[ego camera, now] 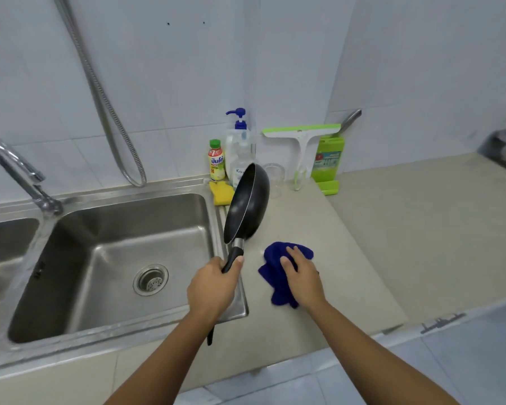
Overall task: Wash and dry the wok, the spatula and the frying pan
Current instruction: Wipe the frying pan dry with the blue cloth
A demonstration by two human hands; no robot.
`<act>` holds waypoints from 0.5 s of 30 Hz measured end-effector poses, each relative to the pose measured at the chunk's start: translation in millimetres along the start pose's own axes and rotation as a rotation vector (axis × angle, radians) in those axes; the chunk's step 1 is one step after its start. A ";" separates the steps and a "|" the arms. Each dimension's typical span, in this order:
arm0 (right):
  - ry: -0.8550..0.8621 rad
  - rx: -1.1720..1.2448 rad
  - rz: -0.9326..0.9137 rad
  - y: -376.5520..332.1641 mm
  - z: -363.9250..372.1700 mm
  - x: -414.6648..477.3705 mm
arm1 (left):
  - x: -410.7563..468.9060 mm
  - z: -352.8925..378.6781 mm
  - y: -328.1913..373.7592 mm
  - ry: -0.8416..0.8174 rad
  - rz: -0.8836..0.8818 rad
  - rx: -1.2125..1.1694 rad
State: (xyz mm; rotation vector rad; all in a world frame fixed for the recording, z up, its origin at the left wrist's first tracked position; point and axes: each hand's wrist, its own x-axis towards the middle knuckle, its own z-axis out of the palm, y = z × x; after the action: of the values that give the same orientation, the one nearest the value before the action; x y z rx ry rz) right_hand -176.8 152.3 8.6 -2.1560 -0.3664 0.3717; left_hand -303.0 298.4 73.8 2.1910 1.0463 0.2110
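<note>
A black frying pan (247, 204) is held up on edge over the right rim of the sink, its inside facing left. My left hand (214, 285) grips its black handle. A crumpled blue cloth (275, 267) lies on the beige counter (377, 229) just right of the pan. My right hand (303, 277) rests on top of the cloth with its fingers spread over it. Neither wok nor spatula can be made out for certain; a metal handle (349, 121) sticks up behind the green board at the wall.
The steel sink (114, 258) with its drain lies to the left, a tap (18, 173) at its back left. Against the wall stand a small bottle (216, 160), a pump bottle (238, 147), a yellow sponge (221, 192), a clear glass (275, 178), a squeegee (301, 147) and a green board (327, 162).
</note>
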 end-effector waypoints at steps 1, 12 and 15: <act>0.083 0.103 0.012 -5.9 -5.3 0.0 | 2.4 4.0 2.2 -0.004 0.004 -0.010; 0.221 0.554 0.095 -38.2 -100.1 46.8 | 0.1 74.7 79.7 -0.146 0.014 -0.124; 0.171 0.640 0.114 -23.5 -131.0 65.0 | 2.5 100.2 110.8 -0.102 0.005 -0.046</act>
State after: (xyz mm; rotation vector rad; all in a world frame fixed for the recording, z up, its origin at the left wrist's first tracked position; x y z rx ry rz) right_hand -69.1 95.1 92.5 -1.5667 -0.0141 0.3124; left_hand -190.6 200.0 70.1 2.1402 0.9702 0.1229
